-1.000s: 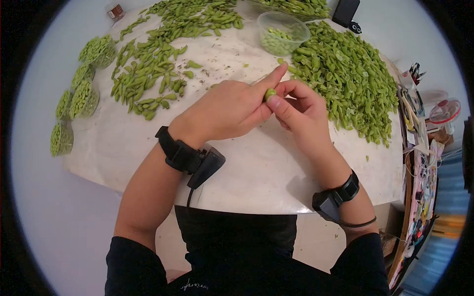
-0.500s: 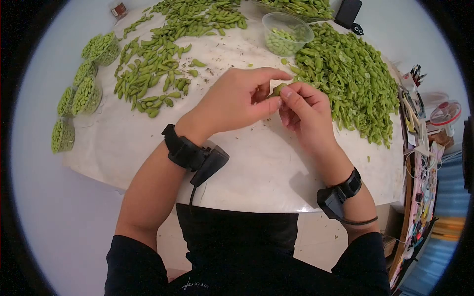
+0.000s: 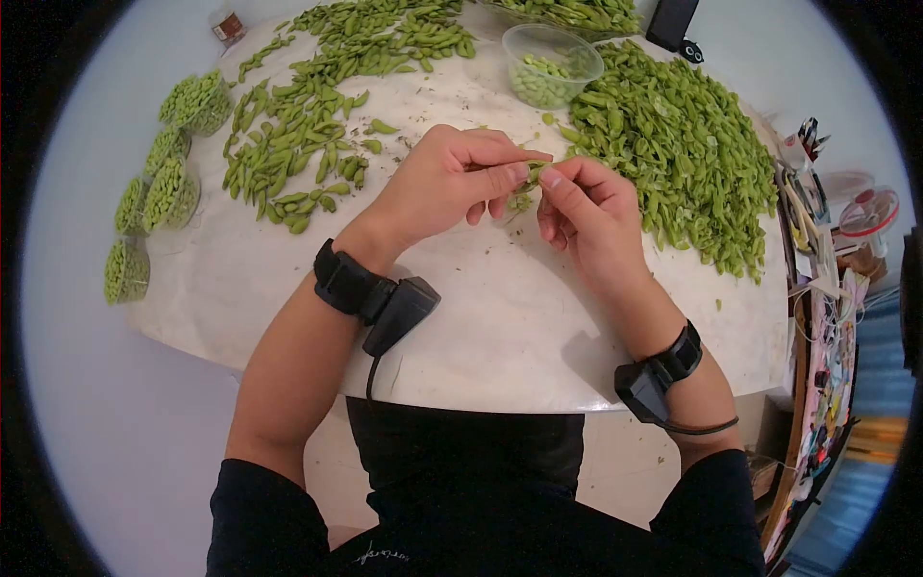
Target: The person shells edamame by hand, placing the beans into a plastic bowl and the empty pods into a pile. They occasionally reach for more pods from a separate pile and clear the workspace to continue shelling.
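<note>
A green bean pod (image 3: 535,171) is pinched between my two hands above the table. My left hand (image 3: 457,181) has its thumb and index finger closed on the pod's left side. On the other side, my right hand (image 3: 593,207) grips it between thumb and index finger. Close behind the hands is a clear round bowl (image 3: 524,45) with shelled beans (image 3: 546,82) in it. Right of them lies a big heap of opened pods (image 3: 673,154). Whole green pods (image 3: 298,125) are spread over the left and back of the table.
Several clear containers of shelled beans (image 3: 173,192) stand along the left edge of the white table (image 3: 481,337). At the back right are a black phone (image 3: 671,21) and a tray of pods (image 3: 577,14). A cluttered shelf (image 3: 812,221) adjoins the right side.
My left hand's fingers have closed further, with the index finger now down at the pod. The pod sits slightly to the left and its green inside shows more. My right hand has barely moved.
</note>
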A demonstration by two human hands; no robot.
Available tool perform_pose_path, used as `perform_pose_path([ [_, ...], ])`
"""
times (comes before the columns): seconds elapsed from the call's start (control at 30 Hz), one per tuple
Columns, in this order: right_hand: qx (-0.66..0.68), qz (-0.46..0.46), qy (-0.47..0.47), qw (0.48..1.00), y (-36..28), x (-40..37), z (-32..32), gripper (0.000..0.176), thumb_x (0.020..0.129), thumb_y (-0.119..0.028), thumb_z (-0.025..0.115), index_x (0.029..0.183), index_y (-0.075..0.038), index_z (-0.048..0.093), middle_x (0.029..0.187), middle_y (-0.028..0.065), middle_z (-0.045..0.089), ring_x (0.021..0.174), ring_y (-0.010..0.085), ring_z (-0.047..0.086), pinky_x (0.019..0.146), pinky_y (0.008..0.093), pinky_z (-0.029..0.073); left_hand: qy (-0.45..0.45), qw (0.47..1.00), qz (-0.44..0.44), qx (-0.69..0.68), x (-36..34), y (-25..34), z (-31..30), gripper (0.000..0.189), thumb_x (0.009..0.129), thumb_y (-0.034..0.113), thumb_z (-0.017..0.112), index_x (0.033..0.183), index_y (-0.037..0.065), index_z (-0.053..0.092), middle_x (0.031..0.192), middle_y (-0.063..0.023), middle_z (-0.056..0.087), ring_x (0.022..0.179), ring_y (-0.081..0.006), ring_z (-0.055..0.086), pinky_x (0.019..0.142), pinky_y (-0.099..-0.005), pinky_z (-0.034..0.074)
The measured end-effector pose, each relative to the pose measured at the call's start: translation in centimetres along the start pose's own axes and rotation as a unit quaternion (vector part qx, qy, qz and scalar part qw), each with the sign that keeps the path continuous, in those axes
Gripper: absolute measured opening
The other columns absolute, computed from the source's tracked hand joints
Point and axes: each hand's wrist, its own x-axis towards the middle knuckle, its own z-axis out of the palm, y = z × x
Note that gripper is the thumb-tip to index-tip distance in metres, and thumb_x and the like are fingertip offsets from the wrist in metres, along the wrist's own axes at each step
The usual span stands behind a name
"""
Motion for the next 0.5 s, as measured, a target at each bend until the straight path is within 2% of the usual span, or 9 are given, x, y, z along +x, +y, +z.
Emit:
perform_pose_path([
  [0.23, 0.07, 0.042, -0.007, 0.997, -0.4, 0.5, -0.4, 0.017, 0.09, -0.018, 0.061, 0.086, -0.002, 0.06, 0.063, 0.0006, 0.056, 0.052, 0.0084, 0.051, 0.047, 0.0229, 0.037, 0.014, 0.994, -0.053, -0.098, 0.0, 0.0, 0.5, 0.023, 0.092, 0.012, 0.057, 0.109, -0.003, 0.064, 0.062, -0.0021, 0.057, 0.05, -0.0076, 0.052, 0.046, -0.0222, 0.041],
  [0.37, 0.068, 0.06, 0.002, 0.996, -0.5, 0.7, -0.2, 0.017, 0.094, -0.019, 0.054, 0.087, -0.003, 0.055, 0.064, 0.0031, 0.054, 0.052, 0.0088, 0.051, 0.044, 0.0209, 0.036, 0.06, 0.998, -0.013, -0.021, 0.2, -0.6, 1.4, 0.022, 0.09, 0.01, 0.059, 0.107, -0.003, 0.065, 0.061, -0.0017, 0.057, 0.05, -0.0079, 0.052, 0.047, -0.0222, 0.041],
  [0.5, -0.038, 0.017, 0.006, 0.999, 0.0, 0.8, -0.1, 0.02, 0.091, -0.023, 0.062, 0.087, -0.003, 0.059, 0.064, -0.0008, 0.056, 0.051, 0.0061, 0.049, 0.046, 0.0209, 0.036, 0.068, 0.997, 0.025, 0.029, 0.3, -1.0, 1.4, 0.021, 0.089, 0.008, 0.06, 0.106, -0.003, 0.066, 0.065, -0.0022, 0.059, 0.052, -0.0078, 0.052, 0.048, -0.0224, 0.041],
])
